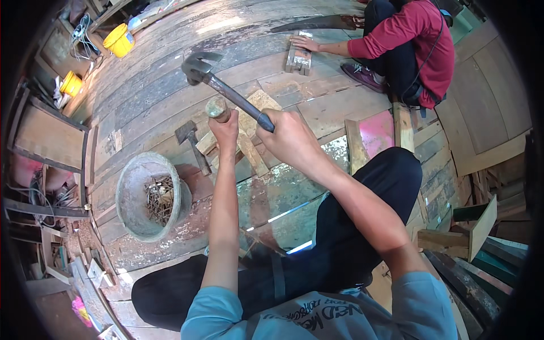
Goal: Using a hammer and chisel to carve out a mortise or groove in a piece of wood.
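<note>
My right hand (290, 140) is closed round the dark handle of a claw hammer (235, 97), whose head is raised up and to the left. Slightly below that head, my left hand (226, 129) grips a round wooden handle (217, 108) with a worn, greenish top; its lower end is hidden. Pale wood pieces (252, 153) lie on the floor beneath and beside my left hand. A second hammer (195, 148) rests just left of them, its head pointing away from me. To the left of my forearm stands a grey bucket (126, 195) holding many rusty nails (159, 199).
Across the plank floor (170, 85) a person in a red top (419, 51) crouches, one hand on a wooden block (298, 59). A hand saw (314, 23) lies behind it. Yellow buckets (119, 41) stand far left. Scrap boards (447, 242) are piled at my right.
</note>
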{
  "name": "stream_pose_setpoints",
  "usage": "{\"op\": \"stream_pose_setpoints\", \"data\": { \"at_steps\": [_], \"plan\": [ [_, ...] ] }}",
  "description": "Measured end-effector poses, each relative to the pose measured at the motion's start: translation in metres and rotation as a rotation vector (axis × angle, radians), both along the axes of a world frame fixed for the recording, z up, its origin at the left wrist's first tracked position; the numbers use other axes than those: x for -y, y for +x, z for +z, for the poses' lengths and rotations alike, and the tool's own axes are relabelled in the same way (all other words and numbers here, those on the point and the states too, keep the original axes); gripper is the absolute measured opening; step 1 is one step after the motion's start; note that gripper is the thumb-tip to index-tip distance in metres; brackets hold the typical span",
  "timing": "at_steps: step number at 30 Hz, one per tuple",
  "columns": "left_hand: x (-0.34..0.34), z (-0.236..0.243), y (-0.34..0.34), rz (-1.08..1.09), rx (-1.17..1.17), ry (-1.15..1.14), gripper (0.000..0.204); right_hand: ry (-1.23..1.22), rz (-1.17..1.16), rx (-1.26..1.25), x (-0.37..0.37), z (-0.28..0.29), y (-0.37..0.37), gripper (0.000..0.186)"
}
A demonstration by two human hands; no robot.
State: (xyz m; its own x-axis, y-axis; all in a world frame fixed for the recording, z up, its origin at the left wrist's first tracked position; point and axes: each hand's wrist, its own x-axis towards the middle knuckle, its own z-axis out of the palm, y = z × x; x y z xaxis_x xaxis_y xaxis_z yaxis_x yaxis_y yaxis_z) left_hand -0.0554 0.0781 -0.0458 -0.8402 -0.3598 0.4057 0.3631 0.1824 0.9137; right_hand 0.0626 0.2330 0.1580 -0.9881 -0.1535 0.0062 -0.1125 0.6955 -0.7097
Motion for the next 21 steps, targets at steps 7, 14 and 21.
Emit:
{"op": "stream_pose_setpoints", "data": {
  "at_steps": [7, 14, 21],
  "plan": [
    [-0.009, 0.005, 0.003, 0.04, -0.114, 0.1, 0.011, 0.021, 0.012, 0.014, -0.002, -0.023, 0.002, 0.017],
    [0.008, 0.003, -0.002, 0.016, -0.104, 0.164, 0.009, -0.256, -0.02, -0.254, 0.005, 0.022, -0.001, 0.019],
    [-0.008, 0.014, -0.001, 0.041, -0.109, 0.111, 0.01, 0.095, 0.002, -0.072, -0.02, -0.053, -0.015, 0.022]
  ]
}}
